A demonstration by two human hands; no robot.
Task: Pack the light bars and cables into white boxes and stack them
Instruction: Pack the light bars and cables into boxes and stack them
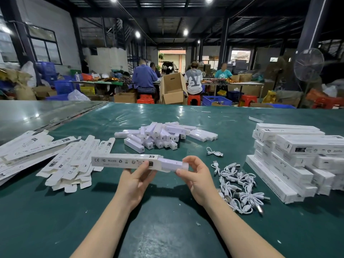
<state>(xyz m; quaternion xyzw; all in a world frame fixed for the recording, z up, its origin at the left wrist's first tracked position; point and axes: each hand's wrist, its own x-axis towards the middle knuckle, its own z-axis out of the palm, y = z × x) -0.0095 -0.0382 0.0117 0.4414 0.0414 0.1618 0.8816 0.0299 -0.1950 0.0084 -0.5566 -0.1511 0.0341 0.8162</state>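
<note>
White box [121,160] gripped by left hand [134,185]; right hand [198,178] pinches light bar [172,164], partly inside box's open end.

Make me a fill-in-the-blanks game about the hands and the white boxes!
The left hand holds a white box, and the right hand holds a ____ sticking out of its open end.
The loose white cables lie on the person's ____ side.
The flat, unfolded boxes lie on the person's ____ side.
The table cover is coloured ____.
Missing words: light bar; right; left; green.
</note>
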